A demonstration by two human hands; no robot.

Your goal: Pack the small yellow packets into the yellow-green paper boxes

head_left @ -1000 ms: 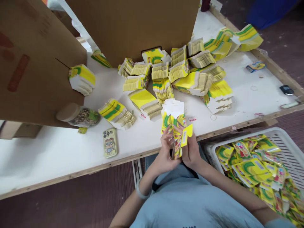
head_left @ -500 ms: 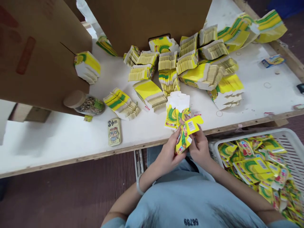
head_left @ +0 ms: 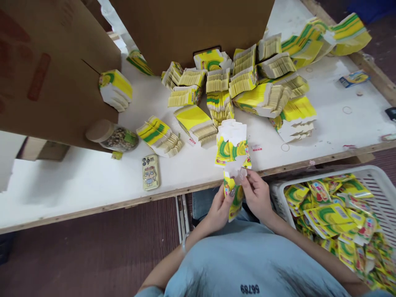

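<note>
Between my hands, just off the table's front edge, is a yellow and green printed carton [head_left: 236,202] with white flaps at its upper end. My left hand [head_left: 220,208] grips its left side, thumb across the front. At the upper right, my right hand [head_left: 257,194] pinches a white flap between thumb and fingers. Right behind it, a few flat cartons [head_left: 225,147] of the same print lie overlapping on the table. Farther back stand bundles of folded cartons [head_left: 220,105], packed edge to edge.
A white plastic basket [head_left: 280,189] full of yellow packs stands to my right, below the table edge. Left on the table are a phone [head_left: 151,173], a lidded jar [head_left: 119,138] and a banded carton bundle [head_left: 161,136]. Large brown cardboard boxes [head_left: 192,29] rise at the back.
The carton has been turned in my hands and drawn slightly toward me; its white flaps now face up. My right hand has shifted to pinch a flap.
</note>
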